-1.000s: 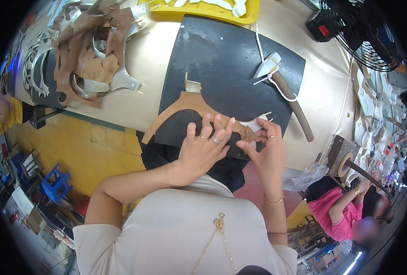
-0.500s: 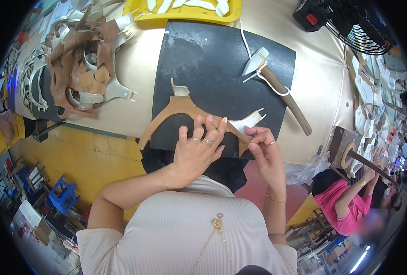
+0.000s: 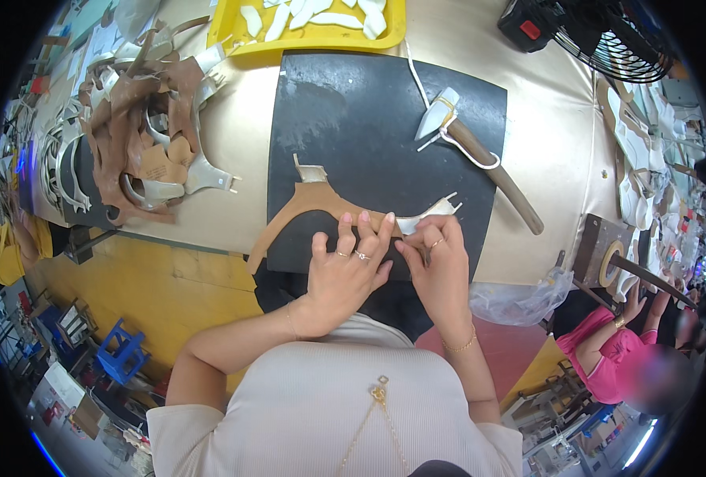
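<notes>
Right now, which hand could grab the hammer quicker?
Probably the right hand. The hammer lies on the black mat, up and to the right, on that hand's side. The left hand lies flat, pressing the tan leather piece, farther from it.

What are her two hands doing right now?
Left hand: open, fingers spread flat, pressing on the tan leather piece.
Right hand: fingers closed, pinching the white end of that piece.

leather piece: tan | mat: black | tray: yellow | stool: blue
</notes>
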Motion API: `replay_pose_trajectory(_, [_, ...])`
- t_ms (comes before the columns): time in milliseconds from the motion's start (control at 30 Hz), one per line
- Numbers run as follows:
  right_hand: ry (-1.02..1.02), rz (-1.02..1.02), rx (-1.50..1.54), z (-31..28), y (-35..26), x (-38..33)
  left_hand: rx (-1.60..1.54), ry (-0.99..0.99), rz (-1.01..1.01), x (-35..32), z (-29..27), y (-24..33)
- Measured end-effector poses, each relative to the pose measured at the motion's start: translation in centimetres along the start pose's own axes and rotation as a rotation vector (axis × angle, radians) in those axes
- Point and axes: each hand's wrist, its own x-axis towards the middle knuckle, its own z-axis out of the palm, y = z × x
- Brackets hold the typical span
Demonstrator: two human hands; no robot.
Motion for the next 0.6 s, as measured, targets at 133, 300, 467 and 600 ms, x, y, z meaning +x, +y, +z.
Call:
replay_pose_trajectory(133, [-0.003,-0.137,-0.045,0.3,0.7,-0.3,0.018,-0.005,0.004,-0.1,0.1,0.0])
replay_pose_trajectory(300, [0.113,-0.016,0.015,1.4,1.0,-0.3,0.021,-0.012,0.005,-0.2,0.0,-0.1])
replay_pose_trajectory(467, [0.227,-0.099,-0.086,2.3,1.1,-0.3,0.028,-0.014,-0.001,-0.2,0.1,0.0])
replay_pose_trajectory(600, [0.251,-0.135,-0.127,2.7,1.2,-0.3,0.022,-0.013,-0.009,-0.3,0.2,0.0])
